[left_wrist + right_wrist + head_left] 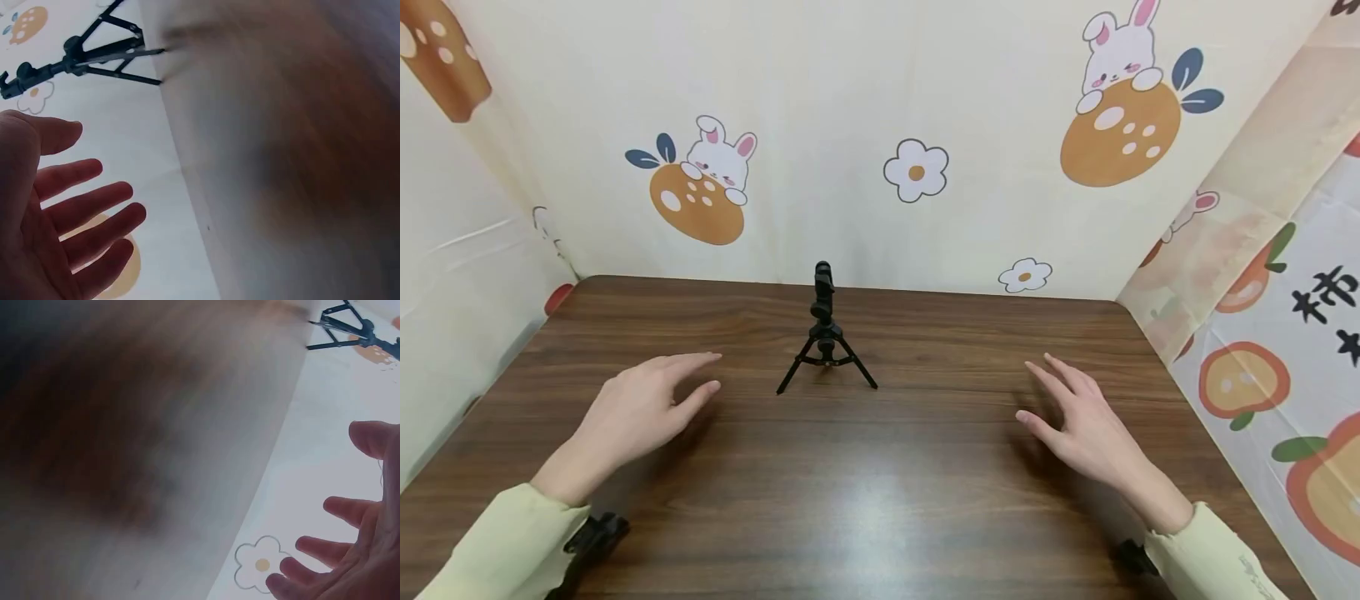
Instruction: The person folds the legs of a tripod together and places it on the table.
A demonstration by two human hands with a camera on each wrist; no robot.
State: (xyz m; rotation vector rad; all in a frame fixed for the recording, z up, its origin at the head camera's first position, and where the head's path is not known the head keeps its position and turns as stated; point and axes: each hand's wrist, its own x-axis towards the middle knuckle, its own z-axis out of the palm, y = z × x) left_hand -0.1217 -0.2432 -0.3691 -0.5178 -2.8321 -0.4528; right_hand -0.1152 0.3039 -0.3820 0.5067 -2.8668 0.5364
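Note:
A small black tripod (825, 333) stands upright on its spread legs near the back of the brown wooden table (880, 467). To its left, my left hand (636, 408) hovers over the tabletop, fingers extended toward the tripod and nothing in the grasp. My right hand (1086, 421) is farther off on the right side, its fingers spread and holding nothing. In the left wrist view the tripod (81, 59) shows sideways beyond the thumb of the left hand (69, 212). The right wrist view catches part of the tripod (350, 331) above the right hand (350, 531).
A cream backdrop (835, 75) printed with rabbits and flowers rises behind the table's far edge. Printed cloth (1285, 333) hangs along the right side, and a white sheet (467, 250) borders the left. Black straps (598, 533) show at the sleeve cuffs.

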